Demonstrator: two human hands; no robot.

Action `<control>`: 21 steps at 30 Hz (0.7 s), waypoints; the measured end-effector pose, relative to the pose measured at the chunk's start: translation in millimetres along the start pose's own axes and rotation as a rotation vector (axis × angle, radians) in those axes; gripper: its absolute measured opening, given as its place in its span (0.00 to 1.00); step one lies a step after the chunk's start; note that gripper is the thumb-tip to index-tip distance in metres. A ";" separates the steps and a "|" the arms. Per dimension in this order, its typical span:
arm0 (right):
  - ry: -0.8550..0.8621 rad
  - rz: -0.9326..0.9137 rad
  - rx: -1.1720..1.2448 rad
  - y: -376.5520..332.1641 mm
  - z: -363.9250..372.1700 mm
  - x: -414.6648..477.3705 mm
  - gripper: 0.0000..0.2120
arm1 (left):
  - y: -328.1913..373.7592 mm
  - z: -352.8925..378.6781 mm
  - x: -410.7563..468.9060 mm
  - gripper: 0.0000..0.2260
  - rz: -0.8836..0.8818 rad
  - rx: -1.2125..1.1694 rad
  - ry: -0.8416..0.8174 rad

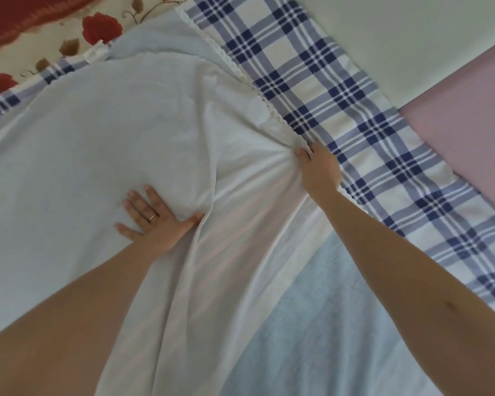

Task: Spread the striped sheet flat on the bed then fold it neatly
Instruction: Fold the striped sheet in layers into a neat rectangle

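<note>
**One hand flat, one hand pinching the sheet's edge**

The pale sheet (pixel 97 138) lay spread over the bed, under both hands and reaching well beyond the left one. The left hand (pixel 155 221) rested flat on it, fingers straight and splayed, thumb stretched out toward the right hand, a ring (pixel 153 217) on one finger. The right hand (pixel 319 170), apart from the left and further forward, pinched the sheet's lace-trimmed edge (pixel 240 72), fingers curled round a bunch of cloth. Creases fanned out from that grip, and a long raised fold ran between the two hands back toward the person. Just beyond the right hand lay a blue-and-white checked cover (pixel 340 90), with a pink surface (pixel 469 132) past it. Far ahead of the left hand, a fabric with red flowers (pixel 69 32) showed.
</note>
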State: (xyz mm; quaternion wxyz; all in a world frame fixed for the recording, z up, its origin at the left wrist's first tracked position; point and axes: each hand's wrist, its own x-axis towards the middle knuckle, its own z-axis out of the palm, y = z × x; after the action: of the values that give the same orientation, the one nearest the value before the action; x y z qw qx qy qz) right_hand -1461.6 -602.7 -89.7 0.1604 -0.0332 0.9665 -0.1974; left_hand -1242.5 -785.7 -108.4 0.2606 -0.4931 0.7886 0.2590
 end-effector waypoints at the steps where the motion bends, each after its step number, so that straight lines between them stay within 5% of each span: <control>1: 0.005 -0.005 0.045 3.1 -3.7 -1.4 0.13 | 0.6 0.0 -0.5 0.54 0.002 0.001 0.003; 7: 0.158 -0.078 0.167 22.5 -52.2 -7.9 0.13 | 2.1 -6.0 -4.2 0.54 0.001 0.012 -0.043; 12: -0.115 -0.052 0.160 35.0 -56.1 -0.2 0.11 | 5.0 -12.0 -9.3 0.55 -0.015 0.011 -0.078; 16: -0.064 -0.036 0.286 55.1 -48.3 -21.6 0.16 | 5.5 -9.6 -7.9 0.55 -0.017 0.019 -0.073; 21: -0.111 -0.289 0.087 60.2 -44.5 -38.2 0.05 | 3.7 -6.0 -5.1 0.55 -0.017 0.026 -0.054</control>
State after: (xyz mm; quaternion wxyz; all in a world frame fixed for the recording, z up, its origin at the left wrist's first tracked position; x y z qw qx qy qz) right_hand -1439.9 -526.0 -63.3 0.1846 -0.1758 0.9319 -0.2581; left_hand -1244.9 -785.0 -100.2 0.2902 -0.4891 0.7805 0.2597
